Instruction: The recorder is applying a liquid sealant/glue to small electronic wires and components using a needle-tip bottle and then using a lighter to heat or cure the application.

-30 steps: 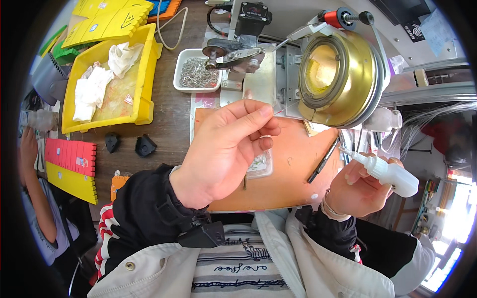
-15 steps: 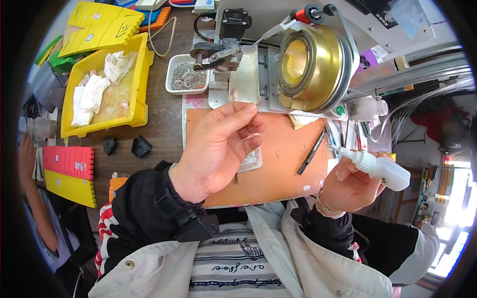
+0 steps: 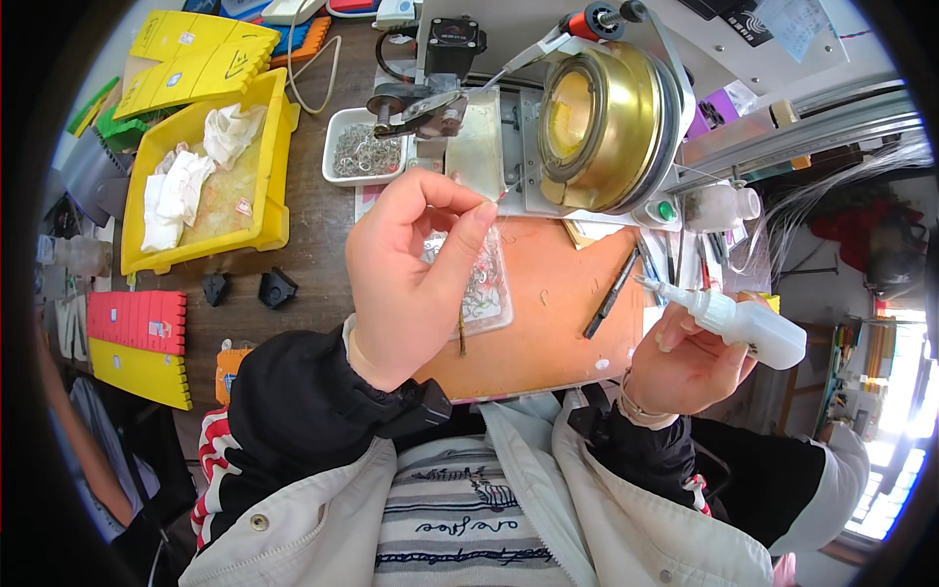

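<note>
My left hand (image 3: 416, 274) is closed in a pinch in front of the machine, thumb against forefinger. At its fingertips is something tiny with a reddish speck, too small to name. My right hand (image 3: 685, 362) is wrapped round a white squeeze bottle (image 3: 748, 331) lying tilted, its narrow nozzle pointing left over the orange mat (image 3: 558, 269). Beneath and beside my left hand stands a clear tray (image 3: 486, 318) of small metal pieces, partly hidden by the hand. The machine's gold spool (image 3: 626, 127) sits just beyond the fingertips.
A white dish (image 3: 337, 174) of small wire pieces stands left of the machine. A yellow bin (image 3: 269, 220) holding white cloths is further left. Pens, one of them black (image 3: 611, 293), lie on the mat's right side. Another person's arm (image 3: 93, 450) shows at the far left.
My left hand has turned so its back faces up, still pinching, and the clear tray shows more. My right hand holds the bottle almost unmoved. The other person's hand has drawn back.
</note>
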A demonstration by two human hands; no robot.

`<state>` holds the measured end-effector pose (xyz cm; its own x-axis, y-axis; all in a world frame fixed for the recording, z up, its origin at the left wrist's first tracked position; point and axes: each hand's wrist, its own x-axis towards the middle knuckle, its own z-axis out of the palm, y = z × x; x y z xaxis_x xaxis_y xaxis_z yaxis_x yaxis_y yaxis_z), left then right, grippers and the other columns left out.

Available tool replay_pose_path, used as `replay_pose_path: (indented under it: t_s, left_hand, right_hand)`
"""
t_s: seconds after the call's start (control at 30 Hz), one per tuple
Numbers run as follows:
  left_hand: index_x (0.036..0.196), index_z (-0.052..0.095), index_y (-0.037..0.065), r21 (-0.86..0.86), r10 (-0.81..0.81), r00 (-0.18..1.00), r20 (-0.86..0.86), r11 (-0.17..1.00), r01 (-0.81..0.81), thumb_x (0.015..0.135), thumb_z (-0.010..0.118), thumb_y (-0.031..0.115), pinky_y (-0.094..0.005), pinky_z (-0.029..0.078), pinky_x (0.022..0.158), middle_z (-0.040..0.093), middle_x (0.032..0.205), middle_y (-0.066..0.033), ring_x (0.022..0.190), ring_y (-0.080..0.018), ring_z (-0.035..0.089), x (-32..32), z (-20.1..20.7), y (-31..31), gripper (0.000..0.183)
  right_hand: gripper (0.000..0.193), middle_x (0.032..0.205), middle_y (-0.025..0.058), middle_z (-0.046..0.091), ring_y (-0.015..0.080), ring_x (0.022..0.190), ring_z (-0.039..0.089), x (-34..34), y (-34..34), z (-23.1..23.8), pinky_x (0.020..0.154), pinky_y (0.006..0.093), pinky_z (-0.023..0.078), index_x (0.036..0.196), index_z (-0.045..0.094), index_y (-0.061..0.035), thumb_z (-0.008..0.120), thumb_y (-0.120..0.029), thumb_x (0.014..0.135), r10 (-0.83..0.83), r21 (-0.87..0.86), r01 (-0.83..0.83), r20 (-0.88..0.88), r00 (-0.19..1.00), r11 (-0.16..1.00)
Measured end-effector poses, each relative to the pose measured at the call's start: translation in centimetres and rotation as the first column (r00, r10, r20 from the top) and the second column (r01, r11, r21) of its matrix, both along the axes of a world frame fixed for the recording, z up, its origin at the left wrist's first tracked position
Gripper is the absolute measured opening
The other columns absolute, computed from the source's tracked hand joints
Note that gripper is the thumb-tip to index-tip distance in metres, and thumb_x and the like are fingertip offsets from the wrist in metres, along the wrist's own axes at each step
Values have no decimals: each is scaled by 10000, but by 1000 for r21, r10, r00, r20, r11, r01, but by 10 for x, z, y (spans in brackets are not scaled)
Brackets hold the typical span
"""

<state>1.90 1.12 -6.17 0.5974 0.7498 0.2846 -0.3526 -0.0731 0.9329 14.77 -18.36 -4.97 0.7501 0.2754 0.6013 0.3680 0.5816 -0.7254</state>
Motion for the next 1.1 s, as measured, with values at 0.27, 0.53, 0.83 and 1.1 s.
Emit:
replay_pose_path:
  t_s: [0.27,0.53,0.83,1.1]
  left_hand:
    - [912,631,15,654,245,968,58,723,-222,760,715,-65,-362,491,745,644,842,-106,779,-293,627,4,2,18,191]
    - [932,638,26,802,222,967,127,550,-232,695,741,-88,-377,515,739,653,889,-102,823,-292,643,3,5,27,282]
    - [994,579,45,834,130,992,-4,548,-68,726,690,-142,-373,522,747,643,934,-106,830,-288,643,-4,15,28,345]
    - [978,591,57,806,101,989,-110,592,30,695,699,-139,-381,517,704,637,934,-95,796,-274,611,-6,16,29,360]
  right_hand:
    - [530,959,140,570,236,622,601,-3,15,3,543,329,550,1212,444,33,646,-315,867,-80,-3,80,-71,994,997]
    - [445,891,149,571,232,604,570,5,53,0,512,342,501,1181,442,29,605,-261,886,42,105,-45,35,999,993]
    - [381,832,133,593,216,579,575,5,88,-11,496,357,520,1169,455,8,556,-313,990,126,158,-167,244,962,973]
    - [393,699,74,524,158,492,455,11,87,-12,463,293,428,1182,500,-9,508,-320,943,56,19,-68,393,918,997]
